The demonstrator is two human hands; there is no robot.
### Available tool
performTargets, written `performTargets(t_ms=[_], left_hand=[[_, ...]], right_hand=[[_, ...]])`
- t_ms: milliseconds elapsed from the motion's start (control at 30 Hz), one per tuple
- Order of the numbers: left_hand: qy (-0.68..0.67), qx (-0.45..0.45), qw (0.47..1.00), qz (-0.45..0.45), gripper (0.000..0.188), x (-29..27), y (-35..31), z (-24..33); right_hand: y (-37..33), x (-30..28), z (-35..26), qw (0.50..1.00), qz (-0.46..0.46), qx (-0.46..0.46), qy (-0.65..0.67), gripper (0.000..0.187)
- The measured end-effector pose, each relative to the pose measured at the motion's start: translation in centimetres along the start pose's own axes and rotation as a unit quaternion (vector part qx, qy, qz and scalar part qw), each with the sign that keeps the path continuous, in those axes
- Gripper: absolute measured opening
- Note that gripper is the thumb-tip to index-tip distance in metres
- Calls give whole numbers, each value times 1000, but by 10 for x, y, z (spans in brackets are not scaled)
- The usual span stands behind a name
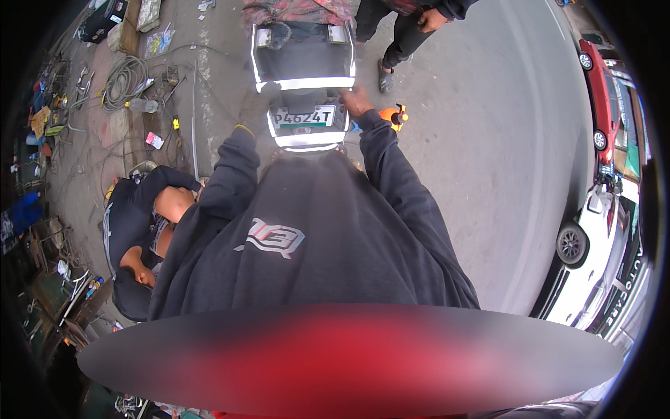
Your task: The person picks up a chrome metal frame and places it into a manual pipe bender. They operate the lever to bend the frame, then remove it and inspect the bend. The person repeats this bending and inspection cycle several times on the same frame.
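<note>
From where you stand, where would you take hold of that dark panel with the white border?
I'd grip the dark panel by its lower corners, one hand at each, probably coming from the near side: its wide white lower edge faces that way, with the right hand by one corner, while red material borders the far end.

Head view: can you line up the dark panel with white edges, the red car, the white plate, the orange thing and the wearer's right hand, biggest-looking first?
1. Dark panel with white edges
2. Red car
3. White plate
4. Wearer's right hand and orange thing: too alike to rank.
</note>
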State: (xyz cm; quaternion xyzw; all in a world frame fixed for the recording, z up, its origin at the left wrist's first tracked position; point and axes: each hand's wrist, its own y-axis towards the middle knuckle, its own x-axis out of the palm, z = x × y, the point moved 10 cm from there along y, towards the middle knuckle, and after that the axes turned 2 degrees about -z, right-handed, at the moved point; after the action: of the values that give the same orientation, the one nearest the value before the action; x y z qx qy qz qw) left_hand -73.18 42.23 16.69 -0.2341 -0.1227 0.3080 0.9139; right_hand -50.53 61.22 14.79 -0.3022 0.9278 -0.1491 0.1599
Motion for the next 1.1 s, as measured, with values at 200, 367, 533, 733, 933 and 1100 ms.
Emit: performTargets(t_ms=[200, 367, 533, 733, 933, 1100], left_hand=[[-221, 41, 973, -44, 47, -14, 16, -22], [-163, 82, 983, -36, 40, -12, 27, -10], [-158, 48, 986, 1, 43, -5, 13, 7], [-120, 21, 992, 10, 44, -3, 5, 16], [-116, 67, 991, 29, 45, -11, 12, 13], [-123, 86, 989, -2, 39, -12, 13, 19]], right_hand=[[-25, 12, -8, 969, -109, 116, 188, 79], [-25, 6, -7, 983, -66, 105, 136, 80], [-18, 5, -10, 955, -30, 90, 280, 51], [-20, 2, -30, 956, -20, 62, 287, 54], [-19, 1, -39, 960, -22, 75, 270, 49], [-14, 1, -44, 962, -31, 78, 261, 49]])
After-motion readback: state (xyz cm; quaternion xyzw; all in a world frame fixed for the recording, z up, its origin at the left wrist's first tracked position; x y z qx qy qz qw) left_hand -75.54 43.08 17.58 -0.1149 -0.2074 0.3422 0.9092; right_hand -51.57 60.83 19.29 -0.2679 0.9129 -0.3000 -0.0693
